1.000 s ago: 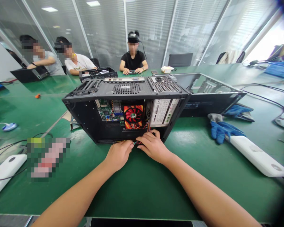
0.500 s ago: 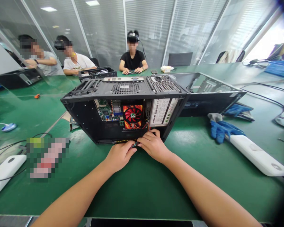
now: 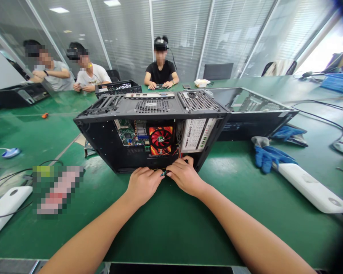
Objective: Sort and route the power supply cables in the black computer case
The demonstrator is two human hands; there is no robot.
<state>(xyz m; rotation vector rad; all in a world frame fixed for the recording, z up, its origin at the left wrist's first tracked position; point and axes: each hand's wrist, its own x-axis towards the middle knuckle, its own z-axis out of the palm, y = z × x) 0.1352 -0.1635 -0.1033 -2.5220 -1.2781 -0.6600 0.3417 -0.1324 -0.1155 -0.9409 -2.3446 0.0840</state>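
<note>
An open black computer case (image 3: 103,140) lies in front of me, its open side facing me. Inside it I see a motherboard (image 3: 127,135), a red fan (image 3: 161,137) with flame-patterned edges, and a silver power supply (image 3: 198,134) on the right. At the case's near lower edge, my left hand (image 3: 144,183) pinches a thin bundle of cables (image 3: 164,173). My right hand (image 3: 183,176) grips the same bundle just to the right, fingers closed. Its far end is hidden by my fingers and the case edge.
Behind on the right lies another case (image 3: 246,123). Blue gloves (image 3: 274,156) rest by a white power strip (image 3: 311,186). Another white strip (image 3: 11,209) and black cables are at left. Three people sit across the green table (image 3: 171,236), one handling a circuit board (image 3: 159,86).
My left hand has shifted its grip, its fingers now curled over the cables and covering more of them. My right hand stays nearly still.
</note>
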